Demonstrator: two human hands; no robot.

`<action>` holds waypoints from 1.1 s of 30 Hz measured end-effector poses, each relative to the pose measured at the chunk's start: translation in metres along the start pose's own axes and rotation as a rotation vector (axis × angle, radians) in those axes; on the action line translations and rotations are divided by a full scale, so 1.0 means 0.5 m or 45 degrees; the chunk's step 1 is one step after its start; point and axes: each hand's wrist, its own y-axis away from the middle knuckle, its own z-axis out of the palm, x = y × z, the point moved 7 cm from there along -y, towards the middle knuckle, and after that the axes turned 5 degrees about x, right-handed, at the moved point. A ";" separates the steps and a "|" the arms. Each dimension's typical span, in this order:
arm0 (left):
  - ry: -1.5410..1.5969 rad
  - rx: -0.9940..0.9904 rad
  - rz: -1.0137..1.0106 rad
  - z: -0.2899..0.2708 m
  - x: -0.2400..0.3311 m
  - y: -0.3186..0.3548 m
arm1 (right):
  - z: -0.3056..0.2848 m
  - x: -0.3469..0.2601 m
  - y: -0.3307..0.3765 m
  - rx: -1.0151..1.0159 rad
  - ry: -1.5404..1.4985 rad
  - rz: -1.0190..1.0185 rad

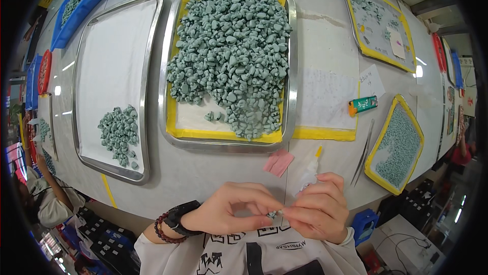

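Small green piece [273,214], pinched at table edge [213,186]

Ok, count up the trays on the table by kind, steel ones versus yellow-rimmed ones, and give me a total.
Steel trays: 2, the left steel tray and the middle steel tray
Yellow-rimmed trays: 2, the far yellow tray and the near yellow tray
Total: 4

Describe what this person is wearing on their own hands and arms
Both hands, the left hand and right hand, are bare, without gloves. The left wrist carries a black watch and a dark red beaded bracelet. A white sleeve cuff shows at the right wrist.
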 end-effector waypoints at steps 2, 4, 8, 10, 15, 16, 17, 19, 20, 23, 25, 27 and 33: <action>0.030 0.017 -0.029 -0.002 -0.003 0.000 | 0.000 0.000 0.001 0.002 0.015 -0.009; 0.081 0.031 -0.063 -0.001 -0.007 0.000 | 0.000 -0.003 0.006 0.043 0.085 -0.075; 0.180 0.067 -0.123 -0.003 -0.015 -0.001 | 0.009 -0.005 0.009 0.067 0.174 -0.111; 0.172 0.087 -0.116 -0.006 -0.016 -0.002 | 0.010 -0.006 0.009 0.069 0.200 -0.112; 0.131 0.193 -0.059 -0.009 -0.014 0.002 | 0.006 -0.014 0.011 0.049 0.192 -0.129; 0.150 0.200 -0.070 -0.010 -0.016 0.002 | 0.007 -0.015 0.011 0.042 0.197 -0.131; 0.169 0.206 -0.080 -0.011 -0.019 0.003 | 0.008 -0.016 0.011 0.035 0.202 -0.134; 0.188 0.213 -0.089 -0.012 -0.021 0.003 | 0.009 -0.019 0.011 0.033 0.207 -0.148; 0.173 0.202 -0.092 -0.011 -0.022 0.003 | 0.009 -0.021 0.011 0.032 0.213 -0.162; 0.145 0.184 -0.097 -0.010 -0.023 0.003 | 0.011 -0.027 0.009 0.005 0.236 -0.190; 0.125 0.204 -0.100 -0.012 -0.025 0.005 | 0.015 -0.030 0.007 -0.045 0.272 -0.216; 0.116 0.212 -0.101 -0.013 -0.027 0.004 | 0.015 -0.035 0.005 -0.038 0.300 -0.242; 0.248 0.203 -0.111 -0.014 -0.034 0.002 | 0.018 -0.047 0.008 -0.063 0.430 -0.335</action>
